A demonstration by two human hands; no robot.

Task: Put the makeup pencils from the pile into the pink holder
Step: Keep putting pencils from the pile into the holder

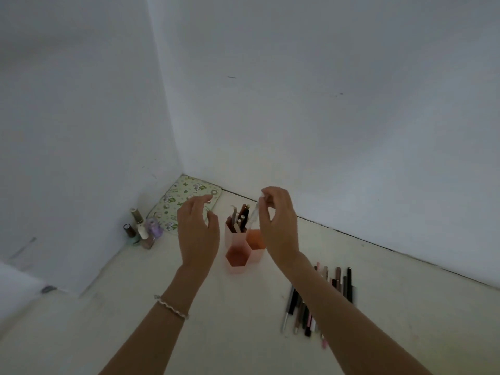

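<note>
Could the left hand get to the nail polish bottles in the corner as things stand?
Probably yes. The left hand is open and empty, and the bottles stand to its left by the wall, with bare table between and nothing in the way.

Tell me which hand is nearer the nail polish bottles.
Left. The left hand hovers open just right of the nail polish bottles; the right hand is farther right, beyond the pink holder, pinching a pencil.

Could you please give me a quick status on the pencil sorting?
Right hand pinching pale pencil over pink holder. Left hand open, empty. Pile remains. Nothing blocking.
</note>
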